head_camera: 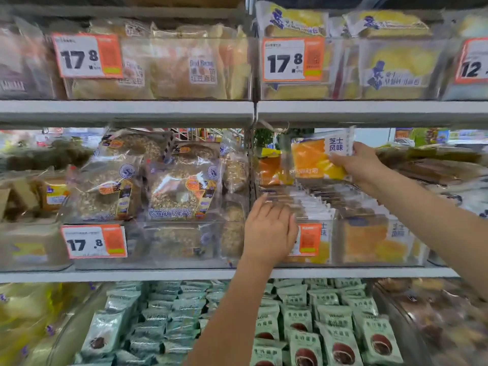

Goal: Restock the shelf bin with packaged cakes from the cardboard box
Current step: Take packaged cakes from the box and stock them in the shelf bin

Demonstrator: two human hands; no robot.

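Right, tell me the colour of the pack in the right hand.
Orange and yellow with a white end, seen in the head view: cake pack, right hand.

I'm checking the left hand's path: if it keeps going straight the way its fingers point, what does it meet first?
Probably the row of upright cake packs in the clear bin. The left hand points up and into the shelf, fingertips at or just short of their top edges; depth is unclear.

Orange price tags read 17.8 on the upper-left bin (87,55), 17.8 on the upper-right bin (293,59) and 17.8 on the middle-left bin (93,241); a red-bean bread pack (203,71) says "Red Bean"; the held cake pack (320,157) reads 芝士风味
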